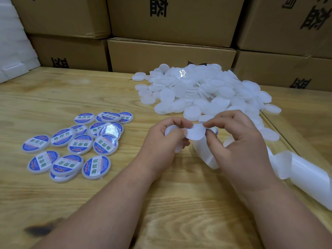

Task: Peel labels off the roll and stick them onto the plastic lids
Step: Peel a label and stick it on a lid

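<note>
Your two forearms come up from the bottom edge over the wooden table [93, 97], and your hands meet just in front of the heap of bare lids [203, 90]. Your left hand [167, 139] is curled round a white plastic lid [170, 130], thumb on top, and seems to have a second white disc tucked under the fingers, though that part is too hidden to be sure. Your right hand [239, 141] has its thumb and forefinger closed in a pinch on a round label [195, 132], white side up, which bridges the gap between both hands; the other fingers are loosely bent over the roll's backing strip [204, 151]. That strip trails off to your right into the loose coil of the label roll [305, 175] lying on the table near its edge. Finished lids [71, 141] with blue printed labels lie well apart on your left. The risk now, as I judge it, is the label folding on itself or catching your left thumb before it is centred, since it hangs free with its sticky side hidden from view. Press one edge down too early and it will likely sit off-centre or trap a crease. Pull hard on the strip and the coil could slide towards the table edge
</note>
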The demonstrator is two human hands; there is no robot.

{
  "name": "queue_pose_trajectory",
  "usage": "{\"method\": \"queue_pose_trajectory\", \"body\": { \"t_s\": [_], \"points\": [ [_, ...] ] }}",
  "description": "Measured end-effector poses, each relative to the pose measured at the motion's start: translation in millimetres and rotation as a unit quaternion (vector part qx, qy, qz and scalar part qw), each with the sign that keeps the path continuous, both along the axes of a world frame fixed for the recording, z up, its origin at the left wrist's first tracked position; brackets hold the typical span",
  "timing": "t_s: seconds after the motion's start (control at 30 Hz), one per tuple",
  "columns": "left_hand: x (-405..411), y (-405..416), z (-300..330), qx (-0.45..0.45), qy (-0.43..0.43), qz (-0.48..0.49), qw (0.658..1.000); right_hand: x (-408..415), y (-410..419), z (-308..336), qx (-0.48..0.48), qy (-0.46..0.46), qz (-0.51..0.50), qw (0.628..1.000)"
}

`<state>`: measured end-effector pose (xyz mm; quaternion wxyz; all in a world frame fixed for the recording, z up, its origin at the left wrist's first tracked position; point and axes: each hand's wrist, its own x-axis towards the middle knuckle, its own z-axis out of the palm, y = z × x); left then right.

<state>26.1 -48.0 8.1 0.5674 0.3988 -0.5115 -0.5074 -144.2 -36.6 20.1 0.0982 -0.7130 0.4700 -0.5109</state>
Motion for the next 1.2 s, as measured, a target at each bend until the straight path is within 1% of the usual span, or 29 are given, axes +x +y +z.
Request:
{"method": "queue_pose_trajectory", "body": {
  "t_s": [0.17,0.23,0.27,0.33,0.4,0.47,0.63,0.73,0.83,0.93,1.0,1.1,1.2],
  "points": [
    [-1,-2,2,-0.002,0.066,-0.041,0.997,3,3,4,0.011,-0.023,-0.008,1.0],
    [0,-1,2,-0.002,0.093,-0.064,0.994,5,5,6,-0.001,-0.036,-0.007,0.999],
    [0,-1,2,0.0,0.105,-0.069,0.992,5,6,7,-0.002,-0.052,-0.007,0.999],
    [1,0,3,0.008,0.134,-0.065,0.989,5,7,9,0.015,-0.114,-0.009,0.993],
    [0,0,5,0.023,0.166,-0.045,0.985,5,7,11,0.041,-0.18,-0.007,0.983],
    [-1,-2,6,0.039,0.185,-0.024,0.982,5,7,13,0.058,-0.218,0.008,0.974],
    [-1,-6,4,0.058,0.176,-0.005,0.983,6,8,18,0.092,-0.281,0.043,0.954],
    [-3,-8,2,0.06,0.159,-0.013,0.985,6,8,20,0.118,-0.317,0.055,0.939],
    [-5,-7,2,0.077,0.176,-0.037,0.981,6,10,23,0.144,-0.319,0.084,0.933],
    [-6,-7,2,0.106,0.22,-0.072,0.967,9,11,23,0.185,-0.294,0.136,0.928],
    [-5,-7,2,0.111,0.24,-0.101,0.959,11,11,20,0.207,-0.271,0.152,0.927],
    [-5,-7,0,0.103,0.25,-0.116,0.956,12,10,15,0.227,-0.239,0.139,0.934],
    [-6,-6,0,0.09,0.252,-0.123,0.956,11,7,13,0.233,-0.233,0.12,0.936]
  ]
}}
